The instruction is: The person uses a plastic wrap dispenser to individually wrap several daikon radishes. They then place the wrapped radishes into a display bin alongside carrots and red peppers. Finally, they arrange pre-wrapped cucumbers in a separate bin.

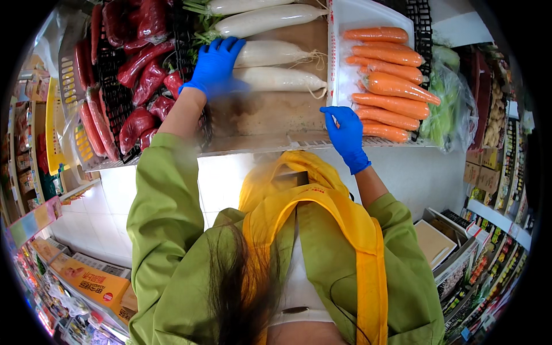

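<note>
My left hand [217, 67], in a blue glove, lies palm down over the leaf ends of two white radishes. The upper radish [271, 54] and the lower radish [282, 79] lie side by side, roots to the right; the hand hides their left ends. Its fingers are apart, and the thumb is blurred near the lower radish. My right hand [347, 131], also gloved in blue, hovers at the front edge of the white carrot tray [340, 69] with its fingers drawn together and nothing visible in them. Film-wrapped carrots [394, 105] lie just beyond it.
More radishes [271, 21] lie farther back on the brown cardboard liner [258, 114]. Wrapped red peppers [151, 82] fill a black basket at left. Bagged green vegetables [446, 99] sit right of the carrots. A yellow bag [297, 181] hangs before my chest, near the display's front edge.
</note>
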The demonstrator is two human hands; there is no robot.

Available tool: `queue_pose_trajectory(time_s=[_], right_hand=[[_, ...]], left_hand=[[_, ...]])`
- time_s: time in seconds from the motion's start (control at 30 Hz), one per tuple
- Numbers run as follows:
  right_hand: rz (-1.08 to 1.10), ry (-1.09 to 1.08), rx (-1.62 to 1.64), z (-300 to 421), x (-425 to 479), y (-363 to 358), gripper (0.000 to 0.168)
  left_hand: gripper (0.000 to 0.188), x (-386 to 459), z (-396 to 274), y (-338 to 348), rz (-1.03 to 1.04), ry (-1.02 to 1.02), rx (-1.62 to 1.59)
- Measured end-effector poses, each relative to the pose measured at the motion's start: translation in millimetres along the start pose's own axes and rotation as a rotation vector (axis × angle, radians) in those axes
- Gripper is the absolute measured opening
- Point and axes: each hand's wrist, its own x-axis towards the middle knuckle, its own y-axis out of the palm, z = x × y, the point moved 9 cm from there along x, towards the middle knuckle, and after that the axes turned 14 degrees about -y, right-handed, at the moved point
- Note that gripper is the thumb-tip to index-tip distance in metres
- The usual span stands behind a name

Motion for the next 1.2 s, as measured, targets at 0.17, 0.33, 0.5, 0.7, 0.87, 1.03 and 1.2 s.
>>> queue_pose_trajectory(time_s=[0.17, 0.33, 0.5, 0.7, 0.87, 1.03, 1.2], right_hand=[[0.022, -0.204, -0.030, 13.3, 41.8, 6.9, 0.033], [0.277, -0.461, -0.164, 44.5, 113.2, 64.9, 0.058], [0.433, -0.524, -0.453, 51.2, 125.2, 108.3, 0.074], [0.389, -0.608, -0.682, 48.0, 103.4, 122.7, 0.078], [0.283, -0.712, -0.565, 60.7, 87.5, 121.3, 0.076], [0.437, -0.679, -0.406, 53.1, 89.8, 126.6, 0.072], [0.387, -0.773, -0.331, 56.0, 79.7, 122.4, 0.068]], left_hand=[[0.064, 0.5, 24.7, -1.9, -0.128, -0.019, -0.320], [0.045, -31.6, 30.3, -23.6, -0.214, -0.097, -0.426], [0.037, -83.9, 31.5, -36.0, -0.149, -0.354, -1.026], [0.032, -189.2, 54.5, -40.0, -0.344, -0.791, -1.363], [0.027, -321.7, 95.6, -3.5, -0.723, -1.213, -1.407], [0.026, -394.1, 91.2, 31.0, -0.662, -1.423, -1.372], [0.027, -402.1, 73.4, 59.3, -0.625, -1.483, -1.427]])
